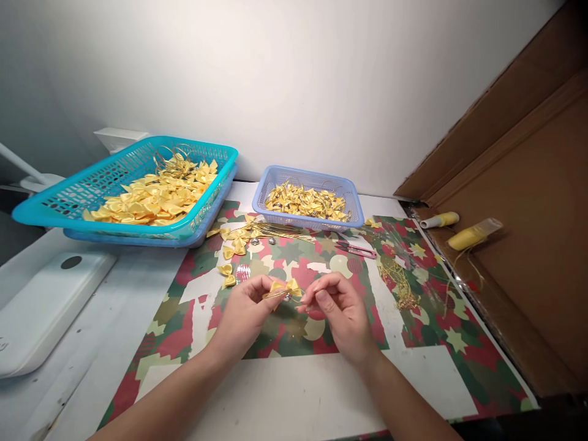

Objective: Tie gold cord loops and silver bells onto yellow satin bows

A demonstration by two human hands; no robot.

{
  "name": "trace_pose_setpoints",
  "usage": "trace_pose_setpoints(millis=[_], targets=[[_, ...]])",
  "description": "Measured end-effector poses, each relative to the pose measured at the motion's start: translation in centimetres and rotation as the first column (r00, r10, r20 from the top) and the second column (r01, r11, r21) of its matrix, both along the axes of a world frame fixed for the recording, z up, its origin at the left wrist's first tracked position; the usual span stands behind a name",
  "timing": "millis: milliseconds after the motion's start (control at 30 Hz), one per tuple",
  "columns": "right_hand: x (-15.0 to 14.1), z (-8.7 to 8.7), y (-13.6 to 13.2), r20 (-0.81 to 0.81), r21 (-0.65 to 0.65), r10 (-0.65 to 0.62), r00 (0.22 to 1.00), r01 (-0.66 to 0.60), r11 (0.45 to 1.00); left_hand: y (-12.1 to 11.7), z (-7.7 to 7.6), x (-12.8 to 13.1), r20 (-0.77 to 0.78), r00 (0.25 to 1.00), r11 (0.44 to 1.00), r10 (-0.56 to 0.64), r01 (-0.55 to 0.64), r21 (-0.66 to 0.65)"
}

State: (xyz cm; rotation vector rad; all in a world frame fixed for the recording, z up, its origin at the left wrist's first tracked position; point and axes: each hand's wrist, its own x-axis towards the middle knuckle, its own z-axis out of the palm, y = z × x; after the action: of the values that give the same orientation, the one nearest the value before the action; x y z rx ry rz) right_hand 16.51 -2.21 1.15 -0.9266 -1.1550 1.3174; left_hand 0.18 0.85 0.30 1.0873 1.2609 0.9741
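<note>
My left hand [245,309] pinches a small yellow satin bow [285,288] just above the patterned paper mat [413,349]. My right hand [337,306] is closed in a pinch right beside the bow, fingertips at its right end, perhaps on a thin gold thread that I cannot make out. Loose yellow bows [228,275] lie on the mat just beyond my left hand. Further back lie more bows and gold strings [257,233].
A turquoise basket [68,196] full of yellow bows sits at the back left. A pale blue basket [353,205] with finished bows stands behind centre. Red snips [356,248] lie near it. Gold thread [399,285] and two yellow spools [468,236] are at right, by a cardboard wall [528,245].
</note>
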Motion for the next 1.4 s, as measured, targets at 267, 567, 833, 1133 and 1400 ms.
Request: trace_pose_setpoints(millis=[267,567,833,1133,1400], targets=[[0.1,-0.5,-0.3,0.138,0.124,-0.132,0.982,0.115,0.986,-0.2,0.0,-0.2,0.013,1.000,0.999,-0.023,0.023,0.035],[-0.3,-0.4,-0.5,0.170,0.103,-0.069,0.983,0.052,0.993,-0.5,0.0,-0.1,0.041,0.999,0.998,-0.032,0.030,0.047],[-0.2,-0.5,-0.7,0.113,0.072,-0.011,0.994,0.003,0.997,-0.3,0.1,-0.1,0.023,1.000,0.999,0.022,-0.022,0.043],[1.0,-0.2,-1.0,0.138,0.266,-0.079,0.987,0.040,0.963,-0.4,0.3,0.0,0.047,0.999,0.999,0.009,-0.011,0.042],[2.3,1.1,-0.5,-0.005,0.325,-0.211,0.977,0.201,0.924,-0.1,0.3,0.0,-0.010,0.999,0.999,0.036,-0.036,-0.003]])
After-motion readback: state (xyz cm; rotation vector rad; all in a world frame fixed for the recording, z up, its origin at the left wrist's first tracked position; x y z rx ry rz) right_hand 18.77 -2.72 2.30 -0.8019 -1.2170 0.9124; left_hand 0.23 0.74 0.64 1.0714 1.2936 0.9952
